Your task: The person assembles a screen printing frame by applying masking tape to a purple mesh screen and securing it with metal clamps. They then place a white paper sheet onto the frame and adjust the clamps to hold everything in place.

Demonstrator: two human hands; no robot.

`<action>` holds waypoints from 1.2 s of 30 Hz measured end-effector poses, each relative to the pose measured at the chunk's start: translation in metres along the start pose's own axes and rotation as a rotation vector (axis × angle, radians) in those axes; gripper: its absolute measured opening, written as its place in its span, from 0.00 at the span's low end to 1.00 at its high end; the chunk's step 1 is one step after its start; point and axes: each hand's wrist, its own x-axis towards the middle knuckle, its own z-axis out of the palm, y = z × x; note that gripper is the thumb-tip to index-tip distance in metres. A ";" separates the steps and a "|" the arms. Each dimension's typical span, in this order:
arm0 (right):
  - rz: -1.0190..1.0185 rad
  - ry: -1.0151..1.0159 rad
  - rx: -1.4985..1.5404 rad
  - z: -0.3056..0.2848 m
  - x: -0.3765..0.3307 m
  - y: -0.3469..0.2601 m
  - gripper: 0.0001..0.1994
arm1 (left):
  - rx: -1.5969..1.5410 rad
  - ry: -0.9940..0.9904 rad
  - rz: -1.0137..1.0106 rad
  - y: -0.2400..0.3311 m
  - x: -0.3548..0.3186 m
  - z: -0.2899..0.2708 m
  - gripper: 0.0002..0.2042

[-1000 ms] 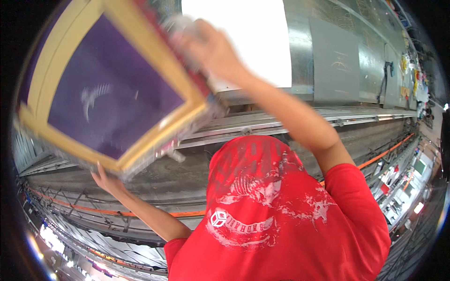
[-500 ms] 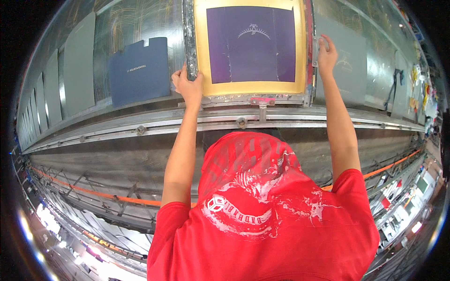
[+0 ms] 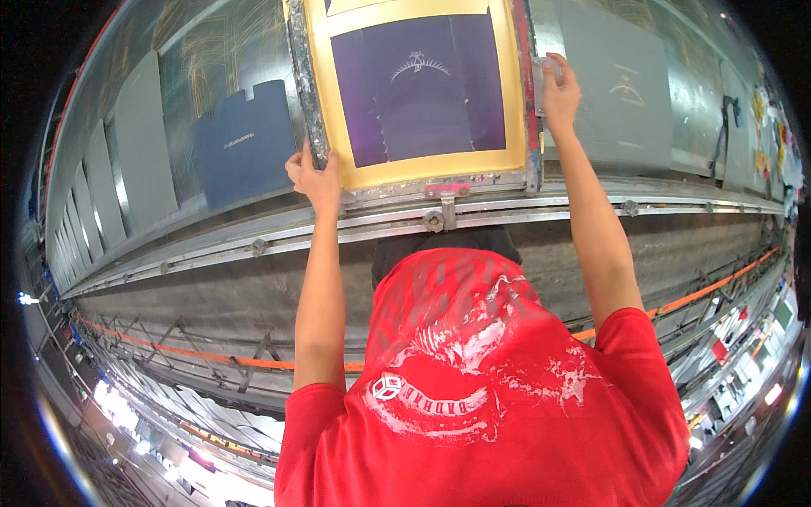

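We are standing before the metal worktop [image 3: 245,46], and the framed purple screen [image 3: 422,106] is lying over it, directly in front of us. Our left hand [image 3: 318,179] is pinching the left edge near the closer corner, probably because this place is giving good control. Our right hand [image 3: 561,100] is curling at the side fitting [image 3: 540,80], but how firmly it is grasping, we cannot tell; being on opposite sides, the hands are likely balancing the frame. A bracket [image 3: 449,211] is reaching from the near edge over the rail [image 3: 355,225], perhaps serving as a stop. A blue panel [image 3: 245,152] and a grey panel [image 3: 612,127] are flanking the screen.
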 end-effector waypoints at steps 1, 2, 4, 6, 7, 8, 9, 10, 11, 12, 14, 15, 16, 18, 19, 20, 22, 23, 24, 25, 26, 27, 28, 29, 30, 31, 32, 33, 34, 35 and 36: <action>0.018 -0.007 -0.035 0.001 0.001 0.001 0.14 | 0.024 -0.005 0.004 -0.001 0.000 0.001 0.33; 0.035 -0.016 -0.070 0.001 0.001 0.001 0.15 | 0.045 -0.001 0.020 -0.001 -0.001 0.001 0.33; -0.050 -0.003 -0.142 0.003 0.002 0.004 0.15 | 0.110 -0.026 0.002 -0.001 -0.001 0.002 0.33; -0.016 -0.040 -0.160 0.005 0.003 0.006 0.16 | 0.155 -0.047 -0.001 0.003 -0.001 0.000 0.33; 0.062 -0.085 -0.144 0.006 0.004 0.007 0.16 | 0.168 -0.061 -0.006 0.005 0.000 -0.002 0.33; 0.142 -0.129 -0.128 0.006 0.005 0.008 0.16 | 0.181 -0.076 -0.010 0.009 0.000 -0.004 0.34; 0.110 -0.117 -0.138 0.005 0.005 0.007 0.17 | 0.227 -0.112 -0.031 0.014 0.001 -0.007 0.34; 0.071 -0.103 -0.146 0.004 0.005 0.006 0.17 | 0.268 -0.141 -0.051 0.020 0.002 -0.010 0.34; 0.061 -0.103 -0.163 0.003 0.006 0.003 0.17 | 0.313 -0.165 -0.084 0.026 0.004 -0.012 0.35; 0.020 -0.099 -0.254 0.002 0.007 -0.001 0.18 | 0.299 -0.102 0.012 0.035 0.005 -0.013 0.35; 0.054 -0.130 -0.475 -0.001 0.002 -0.012 0.20 | 0.298 -0.010 0.173 0.055 0.004 -0.010 0.35; -0.133 -0.041 -0.574 -0.001 -0.001 -0.019 0.21 | 0.249 -0.043 0.276 0.066 0.007 -0.007 0.34; -0.304 0.034 -0.680 0.001 -0.005 -0.026 0.23 | 0.223 -0.082 0.364 0.078 0.010 0.000 0.33; -0.494 -0.056 -0.660 0.012 -0.014 -0.040 0.26 | 0.167 -0.142 0.555 0.102 0.023 0.019 0.32; -0.527 -0.198 -0.524 0.024 -0.020 -0.046 0.27 | 0.140 -0.162 0.575 0.112 0.030 0.029 0.32; -0.594 -0.299 -0.484 0.039 -0.026 -0.050 0.28 | 0.112 -0.174 0.606 0.122 0.037 0.040 0.32; -0.702 -0.383 -0.458 0.067 -0.031 -0.053 0.31 | 0.129 -0.181 0.653 0.136 0.052 0.060 0.32; -0.724 -0.390 -0.482 0.079 -0.032 -0.052 0.32 | 0.176 -0.179 0.664 0.141 0.056 0.069 0.33; -0.754 -0.402 -0.501 0.088 -0.033 -0.049 0.33 | 0.225 -0.179 0.673 0.143 0.060 0.078 0.34; -0.732 -0.419 -0.548 0.091 -0.035 -0.045 0.34 | 0.279 -0.222 0.661 0.144 0.061 0.084 0.35; -0.720 -0.440 -0.590 0.096 -0.037 -0.041 0.35 | 0.320 -0.241 0.663 0.144 0.061 0.089 0.35; -0.667 -0.505 -0.700 0.099 -0.038 -0.037 0.36 | 0.362 -0.262 0.666 0.142 0.061 0.093 0.35; -0.696 -0.470 -0.642 0.101 -0.039 -0.034 0.36 | 0.431 -0.347 0.643 0.140 0.060 0.096 0.36; -0.686 -0.482 -0.650 0.102 -0.040 -0.031 0.36 | 0.404 -0.289 0.674 0.138 0.060 0.099 0.36; -0.683 -0.488 -0.656 0.102 -0.040 -0.029 0.36 | 0.404 -0.293 0.678 0.136 0.060 0.100 0.36; -0.674 -0.505 -0.667 0.101 -0.041 -0.028 0.36 | 0.402 -0.285 0.683 0.135 0.059 0.101 0.36; -0.675 -0.509 -0.674 0.101 -0.041 -0.028 0.36 | 0.414 -0.301 0.675 0.134 0.059 0.102 0.37; -0.675 -0.512 -0.683 0.101 -0.040 -0.028 0.37 | 0.420 -0.303 0.670 0.134 0.059 0.102 0.37; -0.672 -0.516 -0.675 0.101 -0.040 -0.028 0.37 | 0.423 -0.304 0.669 0.134 0.060 0.103 0.37; -0.671 -0.517 -0.668 0.101 -0.039 -0.029 0.37 | 0.434 -0.318 0.660 0.135 0.060 0.103 0.38; -0.679 -0.515 -0.662 0.102 -0.038 -0.029 0.37 | 0.440 -0.319 0.657 0.135 0.060 0.103 0.38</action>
